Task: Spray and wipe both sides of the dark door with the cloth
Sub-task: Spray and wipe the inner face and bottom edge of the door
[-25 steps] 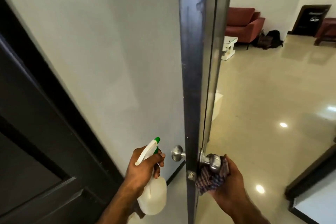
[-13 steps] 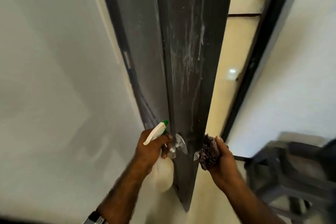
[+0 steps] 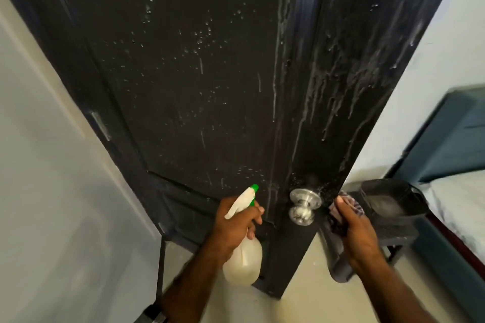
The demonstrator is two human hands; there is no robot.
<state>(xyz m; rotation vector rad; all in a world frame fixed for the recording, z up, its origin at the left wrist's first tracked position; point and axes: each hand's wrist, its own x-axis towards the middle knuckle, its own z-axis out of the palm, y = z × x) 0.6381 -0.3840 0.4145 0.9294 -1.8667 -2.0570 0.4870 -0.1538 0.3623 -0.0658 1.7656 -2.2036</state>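
The dark door (image 3: 204,81) fills the view, its face dotted with droplets and streaked with white runs, densest near the right edge. A silver knob (image 3: 303,204) sits low on it. My left hand (image 3: 233,225) grips a white spray bottle (image 3: 242,257) with a green-tipped nozzle, held just left of the knob and pointing up at the door. My right hand (image 3: 359,236) holds a dark patterned cloth (image 3: 346,207) bunched against the door's free edge, right of the knob.
A pale wall (image 3: 52,191) stands on the left beside the dark door frame (image 3: 86,102). On the right are a dark plastic chair or stool (image 3: 388,204), a bed with a teal frame (image 3: 451,217), and another pale wall (image 3: 433,65).
The view swung from the door's edge, with a lobby beyond, to its wet face. The door turned toward me. Both hands stayed low by the knob, gripping bottle and cloth.
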